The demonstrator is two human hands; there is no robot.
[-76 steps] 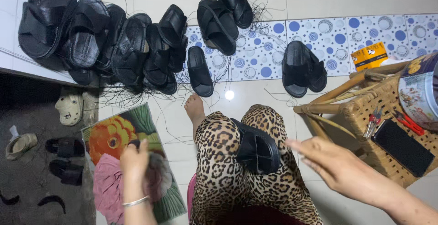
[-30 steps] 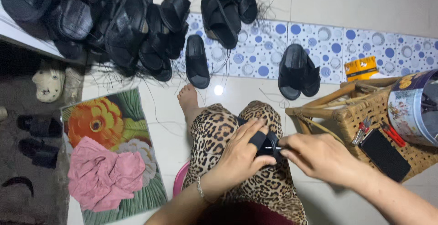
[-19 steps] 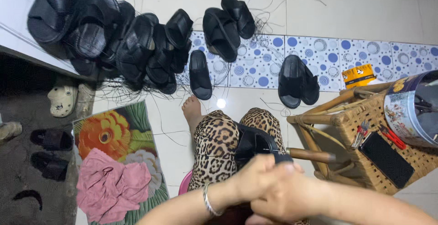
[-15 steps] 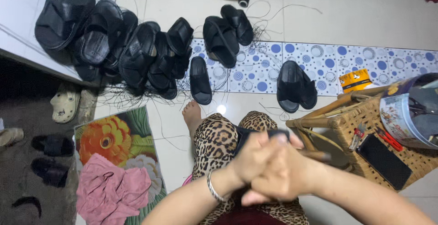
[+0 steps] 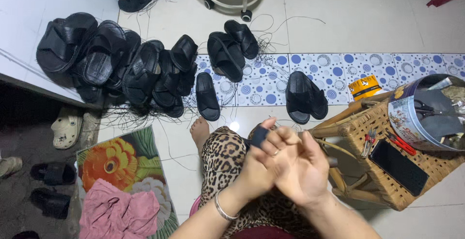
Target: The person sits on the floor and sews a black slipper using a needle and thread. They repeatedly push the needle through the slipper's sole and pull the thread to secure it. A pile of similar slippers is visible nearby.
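Fingers [image 5: 271, 139] of the left hand [image 5: 259, 169] curl around a black leather sandal [image 5: 259, 136] at lower centre of the frame, over the leopard-print lap [image 5: 223, 159]. Just right, the right hand [image 5: 300, 169] overlaps it, fingers pressed together; what they pinch I cannot tell. Farther right stands a woven wicker stool [image 5: 411, 190].

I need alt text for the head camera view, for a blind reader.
Two hands, left hand and right hand, are pressed together around a black sandal over a leopard-print lap. Black sandals are piled on the tiled floor ahead; a wicker stool stands at right.
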